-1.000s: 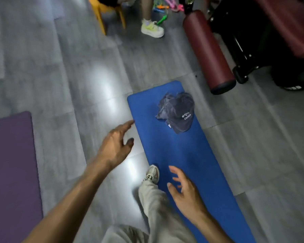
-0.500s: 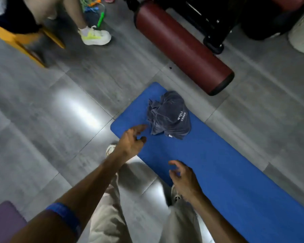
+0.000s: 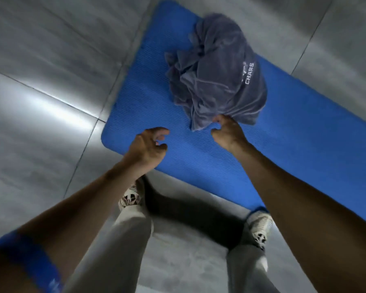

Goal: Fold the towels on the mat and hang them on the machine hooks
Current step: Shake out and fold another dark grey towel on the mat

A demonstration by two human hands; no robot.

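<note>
Towels (image 3: 218, 70), grey and crumpled into one heap (white lettering showed on the topmost fold), lay on the blue mat (image 3: 304, 134) toward one o'clock in the view, near the mat's rounded end. The right hand (image 3: 228, 132) reached to the heap's near edge, its fingers curled and its fingertips at the lowest fold of cloth; whether they had actually pinched it could not be told. The left hand (image 3: 148, 146) hovered over the mat's near corner at about eleven o'clock from the person's feet, fingers loosely curled and holding nothing, apart from the heap. Around the mat lay grey floor tiles (image 3: 40, 92). At six o'clock stood the person's pale trouser legs (image 3: 123, 240) and light shoes (image 3: 260, 227), the right one touching the mat's edge.
</note>
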